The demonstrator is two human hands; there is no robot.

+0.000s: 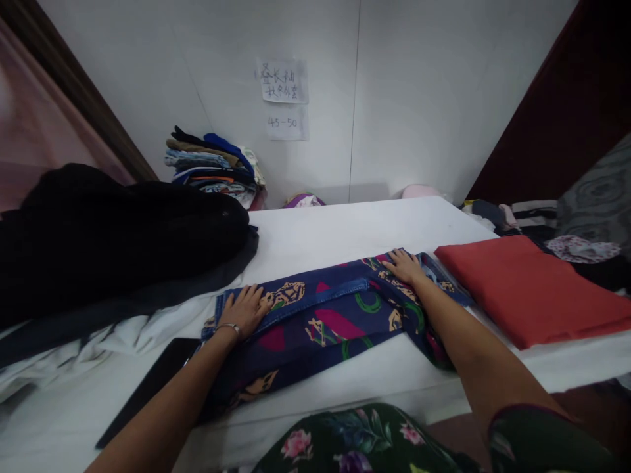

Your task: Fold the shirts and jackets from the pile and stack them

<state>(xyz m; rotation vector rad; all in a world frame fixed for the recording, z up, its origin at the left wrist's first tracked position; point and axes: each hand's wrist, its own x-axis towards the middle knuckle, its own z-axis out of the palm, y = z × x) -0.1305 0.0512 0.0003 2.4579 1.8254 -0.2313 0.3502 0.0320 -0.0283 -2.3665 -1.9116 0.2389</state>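
Observation:
A dark blue garment (315,309) with pink, green and tan patterns lies partly folded across the white table, a denim-like strip running along its middle. My left hand (245,309) rests flat on its left end, fingers stretched out, a bracelet at the wrist. On the far right part of the cloth, my right hand (403,266) is also laid flat with fingers spread. A loose part of the garment hangs toward me under my right forearm. Neither hand grips anything.
A folded red-orange cloth (532,289) lies at the right, and a large black garment pile (123,236) at the left. Folded clothes (217,164) are stacked behind it. A flat black object (152,387) is beside my left forearm. Paper notes (283,82) hang on the wall.

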